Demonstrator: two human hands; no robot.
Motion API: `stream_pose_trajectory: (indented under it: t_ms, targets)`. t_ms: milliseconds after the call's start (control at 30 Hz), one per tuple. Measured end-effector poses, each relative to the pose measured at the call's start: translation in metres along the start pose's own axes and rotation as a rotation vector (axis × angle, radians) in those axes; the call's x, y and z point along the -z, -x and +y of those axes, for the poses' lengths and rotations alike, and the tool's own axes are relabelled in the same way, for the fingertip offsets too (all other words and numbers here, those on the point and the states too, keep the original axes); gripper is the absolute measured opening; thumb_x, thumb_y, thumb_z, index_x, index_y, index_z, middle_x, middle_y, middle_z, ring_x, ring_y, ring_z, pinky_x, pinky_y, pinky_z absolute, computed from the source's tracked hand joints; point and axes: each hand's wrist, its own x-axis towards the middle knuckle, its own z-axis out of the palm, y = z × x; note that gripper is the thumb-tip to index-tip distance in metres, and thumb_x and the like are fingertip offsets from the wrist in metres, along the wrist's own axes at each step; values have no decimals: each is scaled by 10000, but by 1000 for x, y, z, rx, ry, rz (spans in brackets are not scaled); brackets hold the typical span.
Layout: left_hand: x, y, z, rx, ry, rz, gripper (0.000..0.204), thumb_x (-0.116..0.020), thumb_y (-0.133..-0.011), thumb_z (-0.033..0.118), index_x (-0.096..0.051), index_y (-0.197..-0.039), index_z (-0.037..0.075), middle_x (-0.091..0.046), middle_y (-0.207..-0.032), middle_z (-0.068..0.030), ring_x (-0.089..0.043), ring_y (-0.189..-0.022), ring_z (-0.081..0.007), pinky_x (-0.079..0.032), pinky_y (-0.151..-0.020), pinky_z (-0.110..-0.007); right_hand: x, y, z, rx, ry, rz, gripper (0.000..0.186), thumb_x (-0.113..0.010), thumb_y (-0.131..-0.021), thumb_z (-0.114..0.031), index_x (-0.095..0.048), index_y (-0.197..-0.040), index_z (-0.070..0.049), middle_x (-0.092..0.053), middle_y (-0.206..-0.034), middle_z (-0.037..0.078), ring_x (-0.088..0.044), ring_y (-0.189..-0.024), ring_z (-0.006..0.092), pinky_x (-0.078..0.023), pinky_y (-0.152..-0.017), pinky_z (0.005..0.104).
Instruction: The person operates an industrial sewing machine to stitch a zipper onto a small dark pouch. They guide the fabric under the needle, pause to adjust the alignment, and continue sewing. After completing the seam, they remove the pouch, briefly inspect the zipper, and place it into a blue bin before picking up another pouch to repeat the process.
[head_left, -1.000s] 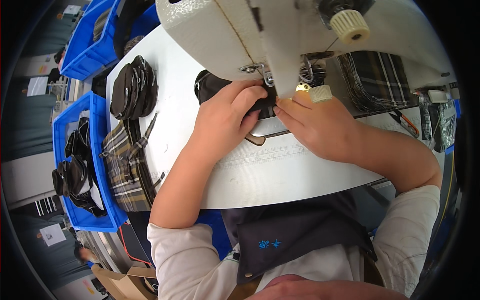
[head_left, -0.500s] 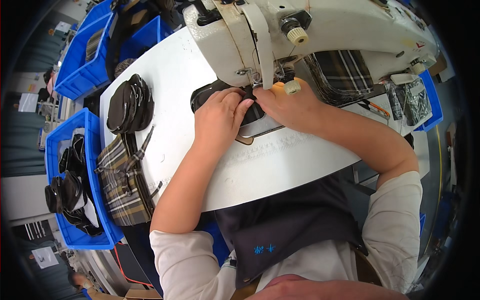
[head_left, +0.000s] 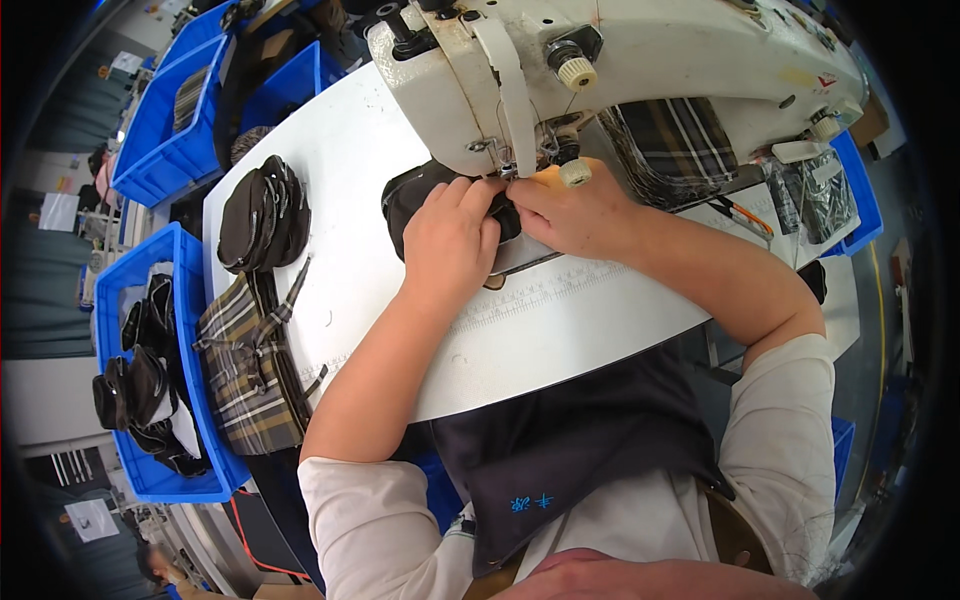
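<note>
Beneath the head of a white sewing machine (head_left: 440, 110) lies a dark brown fabric piece (head_left: 402, 200) with a rounded outline. My left hand (head_left: 450, 232) rests over it with fingers bent, their tips pressing the cloth beside the needle area. From the other side, my right hand (head_left: 575, 212) pinches the cloth edge close to the presser foot (head_left: 508, 172). Both hands are closed on the same piece, nearly meeting at the foot. The needle tip and the stitched edge are hidden by fingers and machine parts.
On the white table (head_left: 520, 350), a stack of dark fabric pieces (head_left: 262, 215) stands left, with plaid cloth (head_left: 250, 370) over the edge. A blue bin (head_left: 185, 300) holds more dark pieces. Plaid panels (head_left: 680, 150) lie behind the machine arm; orange-handled scissors (head_left: 745, 218) sit right.
My left hand has turned and shifted slightly, its thumb drawn back from the foot. The dark fabric has rotated a little under my fingers. The whole view has shifted slightly.
</note>
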Motion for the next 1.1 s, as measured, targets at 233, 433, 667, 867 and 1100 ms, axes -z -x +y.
stream_pose_trajectory:
  t_ms: [233, 433, 667, 867, 1100]
  targets:
    - [-6, -3, -6, -6, 14, 34, 320, -726, -821, 82, -736, -1139, 115, -727, -931, -71, -701, -905, -289, -561, -769, -391, -3, 3, 4, 52, 40, -62, 163, -762, -824, -171, -653, -933, -119, -601, -621, 26, -626, -539, 277, -487, -509, 389]
    - [-9, -1, 1, 40, -3, 68, 307, -741, -823, 97, -739, -1129, 118, -747, -945, -78, -715, -864, -298, -568, -753, -400, 0, 3, 2, 109, 146, -114, 194, -770, -802, -181, -673, -952, -109, -592, -613, 20, -640, -542, 238, -482, -503, 369]
    - [-1, -1, 8, 113, 98, -4, 295, -714, -876, 104, -723, -1169, 69, -750, -987, -127, -717, -891, -301, -563, -803, -370, 3, -1, -2, 78, 149, -119, 258, -766, -811, -150, -674, -1042, -83, -628, -666, 22, -663, -568, 226, -494, -523, 351]
    - [9, 0, -17, 227, 507, -194, 329, -650, -1023, 225, -708, -1289, 41, -753, -1172, -160, -711, -1062, -345, -547, -940, -393, 6, -2, 2, 104, 111, -124, 243, -738, -848, -119, -669, -1078, -88, -651, -698, 20, -677, -587, 236, -510, -544, 352]
    - [22, -9, -11, 237, 441, -334, 305, -710, -1000, 165, -710, -1278, 40, -738, -1074, -135, -714, -1013, -292, -555, -871, -383, 8, 0, 1, 116, 147, -138, 211, -747, -842, -138, -649, -1026, -103, -640, -758, -1, -669, -662, 217, -514, -563, 359]
